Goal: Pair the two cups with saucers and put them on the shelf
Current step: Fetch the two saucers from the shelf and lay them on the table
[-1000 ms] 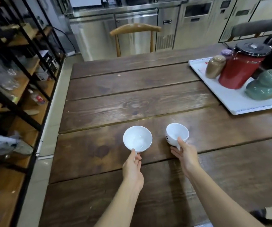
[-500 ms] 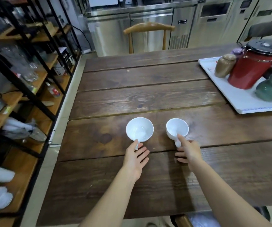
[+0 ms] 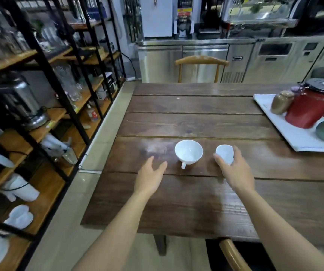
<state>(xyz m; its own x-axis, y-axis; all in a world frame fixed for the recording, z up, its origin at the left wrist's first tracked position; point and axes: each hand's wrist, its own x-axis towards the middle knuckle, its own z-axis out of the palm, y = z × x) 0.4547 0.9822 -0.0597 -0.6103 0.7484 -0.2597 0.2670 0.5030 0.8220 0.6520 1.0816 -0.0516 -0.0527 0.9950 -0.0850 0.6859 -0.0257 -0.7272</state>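
Two white cups stand on the dark wooden table (image 3: 196, 202). The wider cup (image 3: 188, 151) has its handle pointing toward me and nothing touches it. My left hand (image 3: 150, 178) hovers open to its left, fingers spread, well apart from it. My right hand (image 3: 235, 171) wraps around the smaller cup (image 3: 224, 153), thumb on its left side and fingers on its right. White saucers (image 3: 19, 217) lie on a low board of the black-framed wooden shelf (image 3: 46, 184) to the left.
A white tray (image 3: 301, 139) at the table's right carries a red pot (image 3: 311, 108), a brown jar and a green teapot. A wooden chair (image 3: 201, 62) stands at the far end, another chair back (image 3: 233, 255) right below me. Steel counters line the back wall.
My left hand has let go of the wider cup's handle and drawn away to the left. My right hand has shifted from the smaller cup's handle to around its body. The view tilted up.
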